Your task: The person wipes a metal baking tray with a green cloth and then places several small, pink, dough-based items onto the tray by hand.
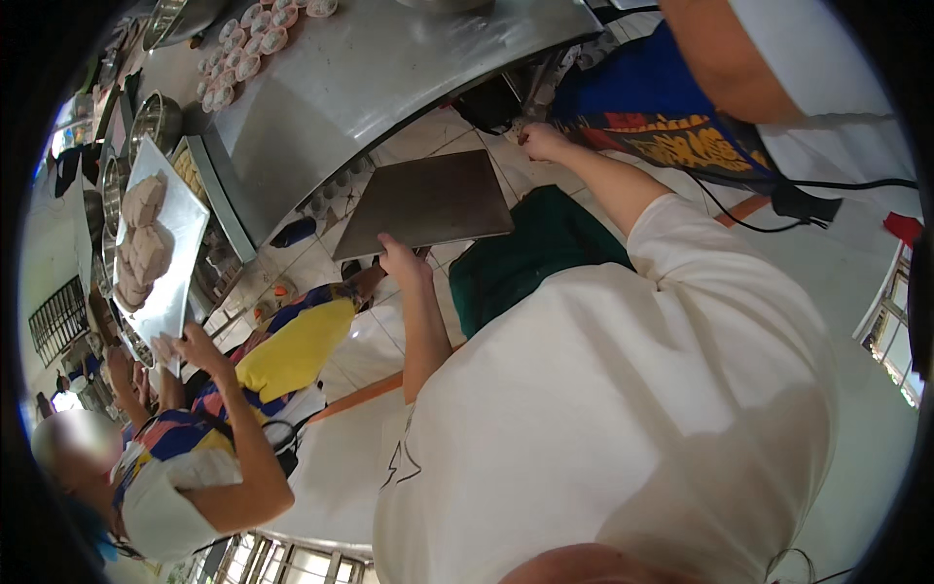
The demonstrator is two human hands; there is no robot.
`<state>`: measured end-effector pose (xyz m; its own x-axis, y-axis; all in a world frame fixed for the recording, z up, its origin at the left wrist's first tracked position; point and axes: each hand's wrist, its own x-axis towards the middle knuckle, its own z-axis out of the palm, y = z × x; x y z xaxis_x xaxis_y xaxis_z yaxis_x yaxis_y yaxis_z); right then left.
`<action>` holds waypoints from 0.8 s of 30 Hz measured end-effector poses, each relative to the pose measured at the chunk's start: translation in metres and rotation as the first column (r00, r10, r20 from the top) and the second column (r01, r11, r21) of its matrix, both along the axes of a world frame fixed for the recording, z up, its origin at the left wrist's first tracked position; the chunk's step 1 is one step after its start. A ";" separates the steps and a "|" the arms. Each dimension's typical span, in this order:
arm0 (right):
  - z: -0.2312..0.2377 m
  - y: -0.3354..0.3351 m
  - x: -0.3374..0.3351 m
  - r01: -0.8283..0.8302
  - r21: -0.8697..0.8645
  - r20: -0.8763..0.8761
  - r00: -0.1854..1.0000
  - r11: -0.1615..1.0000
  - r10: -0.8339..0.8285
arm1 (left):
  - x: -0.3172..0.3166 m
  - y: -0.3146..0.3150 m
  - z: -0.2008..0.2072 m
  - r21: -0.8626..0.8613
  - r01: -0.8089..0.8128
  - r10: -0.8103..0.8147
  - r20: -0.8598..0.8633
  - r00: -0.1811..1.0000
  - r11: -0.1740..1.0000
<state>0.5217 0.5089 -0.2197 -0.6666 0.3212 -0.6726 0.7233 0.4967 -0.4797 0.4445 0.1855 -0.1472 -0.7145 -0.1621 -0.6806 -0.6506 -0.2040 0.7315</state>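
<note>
My left hand [401,261] is closed on the near edge of a dark, flat rectangular baking tray [428,200]. The tray hangs over the tiled floor, just off the edge of a steel table [331,97], and nothing lies on its visible face. Out to the right, my right hand [545,143] is closed near the table's edge, beside another person's blue patterned apron [623,88]. Whatever its fingers may hold is too small to make out.
At left a co-worker holds a shiny metal tray [187,243] bearing brown dough-like blocks [141,253]. Several small paper-cupped pieces [248,44] sit on the table's far left. Metal bowls [156,122] stand beyond. A black cable [739,216] runs at right.
</note>
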 end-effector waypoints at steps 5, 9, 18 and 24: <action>-0.097 0.009 -0.040 0.083 -0.310 0.173 0.985 0.947 -0.030 | -0.039 0.029 -0.053 -0.078 0.245 -0.244 0.029 0.969 0.966; -0.158 0.009 -0.055 0.098 -0.070 -0.136 0.985 0.993 -0.107 | -0.062 0.024 -0.125 -0.006 0.382 -0.381 -0.044 0.923 0.924; -0.332 0.033 -0.102 0.207 0.152 -0.507 0.856 0.966 -0.104 | -0.091 0.015 -0.222 -0.014 0.549 -0.546 -0.138 0.826 0.835; -0.381 -0.055 -0.124 0.210 0.108 -0.561 0.820 0.972 -0.115 | -0.094 0.013 -0.260 -0.080 0.547 -0.553 -0.108 0.826 0.833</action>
